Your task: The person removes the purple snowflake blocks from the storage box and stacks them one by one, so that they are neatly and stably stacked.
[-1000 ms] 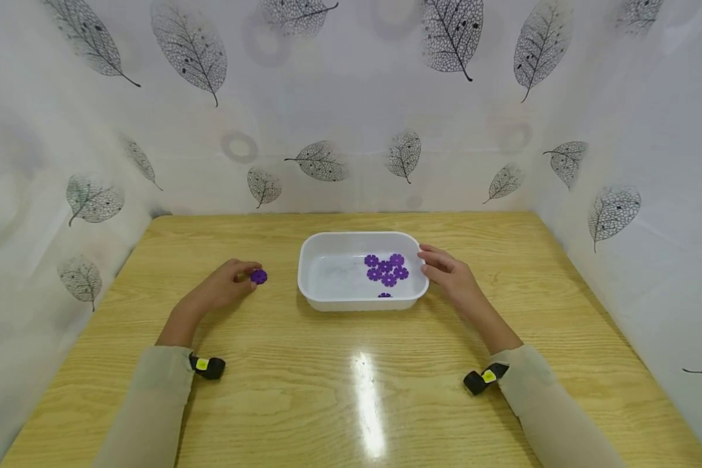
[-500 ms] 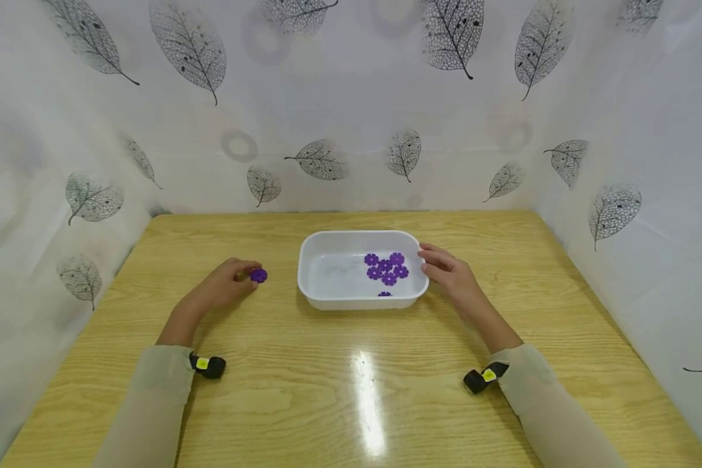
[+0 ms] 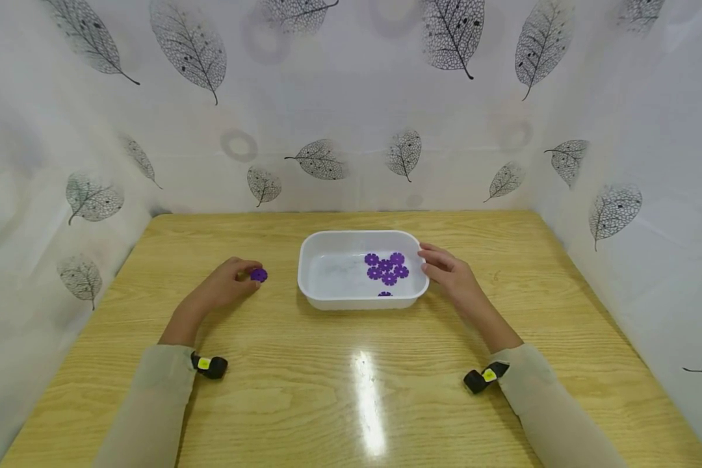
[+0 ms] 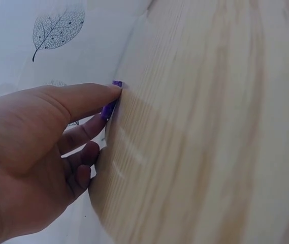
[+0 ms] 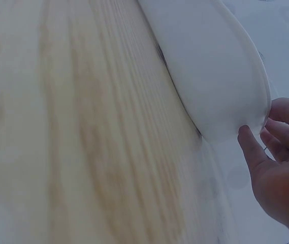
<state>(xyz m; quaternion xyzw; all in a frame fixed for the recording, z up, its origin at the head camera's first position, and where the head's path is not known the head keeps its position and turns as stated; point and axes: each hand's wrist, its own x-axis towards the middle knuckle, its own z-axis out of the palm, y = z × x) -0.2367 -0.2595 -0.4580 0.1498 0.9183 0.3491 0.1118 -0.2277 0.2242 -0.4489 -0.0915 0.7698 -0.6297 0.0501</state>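
Observation:
Left of the tub, my left hand (image 3: 225, 284) pinches a purple flower-shaped plastic disc (image 3: 259, 275) close to the table. In the left wrist view the same disc (image 4: 109, 108) shows edge-on between thumb and finger, the other fingers curled below. My right hand (image 3: 457, 281) holds the right end of a white rectangular tub (image 3: 333, 303). From the right wrist, the thumb touches the outer wall of the tub (image 5: 210, 66) and the fingers reach its rim. Several purple discs (image 3: 385, 265) lie inside, grouped toward the right; one near the front wall is partly hidden.
The tub stands on a wood-grain table (image 3: 281, 390), toward its far edge. White curtains with grey leaf prints (image 3: 351, 91) close off the back and both sides. Black wrist cameras (image 3: 213, 368) are strapped at both cuffs. A bright reflection lies on the table's near middle.
Almost nothing differs. My left wrist has shifted very slightly to the right, the disc still pinched; the right hand and the tub have stayed in place.

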